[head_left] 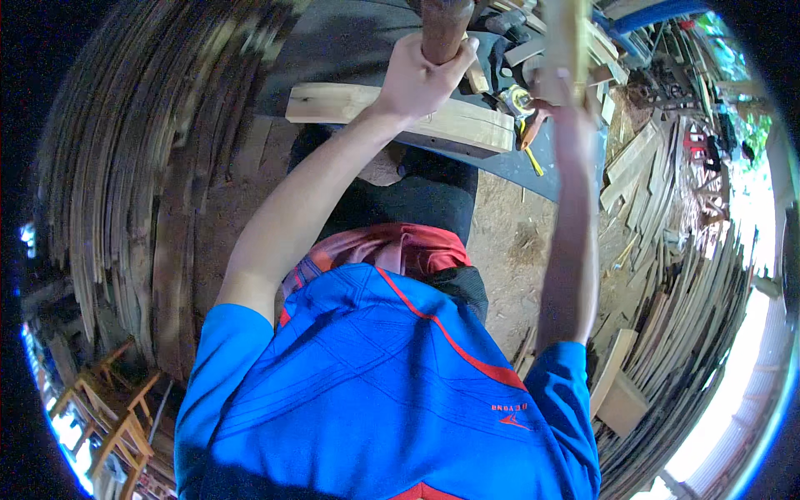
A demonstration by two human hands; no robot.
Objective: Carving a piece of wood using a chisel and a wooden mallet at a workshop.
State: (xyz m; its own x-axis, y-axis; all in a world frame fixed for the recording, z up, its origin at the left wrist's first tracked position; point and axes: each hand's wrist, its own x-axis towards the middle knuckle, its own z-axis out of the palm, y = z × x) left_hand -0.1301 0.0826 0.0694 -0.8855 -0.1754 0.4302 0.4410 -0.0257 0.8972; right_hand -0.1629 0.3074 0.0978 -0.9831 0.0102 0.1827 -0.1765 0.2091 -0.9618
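My left hand (423, 82) is closed round a brown, rounded handle-like piece (446, 32) that runs out of view at the top. Beneath that hand, a pale squared timber (475, 125) lies across the near edge of the dark work table (342, 42). My right hand (571, 93) is blurred by motion, raised over the table's right side, and seems to grip a pale, long wooden piece (567, 37), also smeared. Between the hands and close to the timber's right end are a tape measure (517, 101) and an orange-brown handled tool (536, 123).
Wood offcuts and tools crowd the table's far right. Long boards (108, 125) are stacked on the left, and more boards (683, 333) lie on the right. A wooden chair-like frame (121, 425) stands at lower left. Bare earth floor (512, 233) shows beside the table.
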